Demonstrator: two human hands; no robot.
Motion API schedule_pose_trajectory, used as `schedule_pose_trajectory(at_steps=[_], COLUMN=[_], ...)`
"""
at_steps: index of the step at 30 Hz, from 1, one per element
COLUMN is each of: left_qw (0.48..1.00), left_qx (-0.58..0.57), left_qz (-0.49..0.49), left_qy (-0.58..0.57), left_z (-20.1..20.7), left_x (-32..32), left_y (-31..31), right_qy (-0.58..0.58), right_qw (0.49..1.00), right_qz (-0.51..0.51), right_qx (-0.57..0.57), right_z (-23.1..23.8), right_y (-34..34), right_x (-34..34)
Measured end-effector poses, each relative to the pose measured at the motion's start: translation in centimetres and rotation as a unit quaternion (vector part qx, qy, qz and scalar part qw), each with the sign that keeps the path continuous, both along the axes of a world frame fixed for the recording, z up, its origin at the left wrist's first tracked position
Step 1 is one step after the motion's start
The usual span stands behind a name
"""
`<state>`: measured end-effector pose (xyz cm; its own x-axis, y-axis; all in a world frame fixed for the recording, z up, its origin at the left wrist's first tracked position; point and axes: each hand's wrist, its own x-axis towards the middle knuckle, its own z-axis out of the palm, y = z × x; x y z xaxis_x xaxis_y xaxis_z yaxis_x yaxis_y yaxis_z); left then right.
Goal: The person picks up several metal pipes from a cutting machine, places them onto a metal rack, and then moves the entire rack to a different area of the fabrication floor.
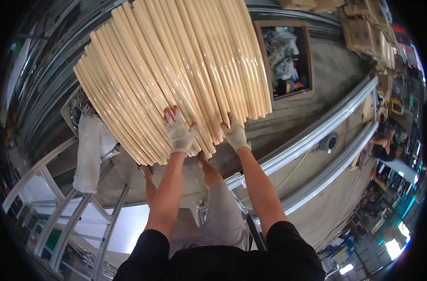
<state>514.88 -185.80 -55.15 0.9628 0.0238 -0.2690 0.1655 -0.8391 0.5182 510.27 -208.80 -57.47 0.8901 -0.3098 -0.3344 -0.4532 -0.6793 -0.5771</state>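
While both gloved hands (pixel 206 133) press their ends, cream rods (pixel 176 70) apparently fan beyond fingertips.

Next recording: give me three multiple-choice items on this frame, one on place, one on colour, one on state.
1. Where do the gloved hands rest?
A. on the near ends of the cream rods
B. on the white cloth
C. on the metal rail

2. What colour are the left glove's fingertips?
A. blue
B. red
C. green

3. How do the rods lie?
A. scattered singly
B. standing upright
C. stacked side by side

A: the left hand and right hand press the rod stack's near ends.
B: red tips show.
C: the rods lie packed in parallel.
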Motion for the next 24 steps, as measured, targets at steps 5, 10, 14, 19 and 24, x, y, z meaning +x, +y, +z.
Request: schedule_pose_trajectory(at_steps=[5, 10, 14, 19, 24], left_qw=[0.995, 0.929, 0.917, 0.819, 0.826], left_qx=[-0.069, -0.128, -0.138, -0.114, 0.153], left_qz=[-0.025, -0.075, -0.155, -0.161, -0.284], left_qy=[0.064, 0.339, 0.339, 0.539, 0.462], left_z=[6.0, 16.5, 17.5, 13.1, 27.1], left_x=[-2.0, -10.6, -19.2, -17.9, -13.9], left_y=[8.1, 20.0, 34.9, 55.0, 58.4], right_qy=[0.134, 0.274, 0.282, 0.139, 0.167], right_qw=[0.985, 0.929, 0.909, 0.875, 0.844], right_qz=[-0.056, -0.209, -0.283, -0.450, -0.473], right_qx=[0.092, 0.133, 0.118, 0.115, 0.189], right_z=[9.1, 18.7, 26.7, 26.5, 31.4], right_y=[-0.5, 3.6, 13.2, 33.1, 47.5], right_x=[-11.5, -30.3, -41.9, -54.2, -58.1])
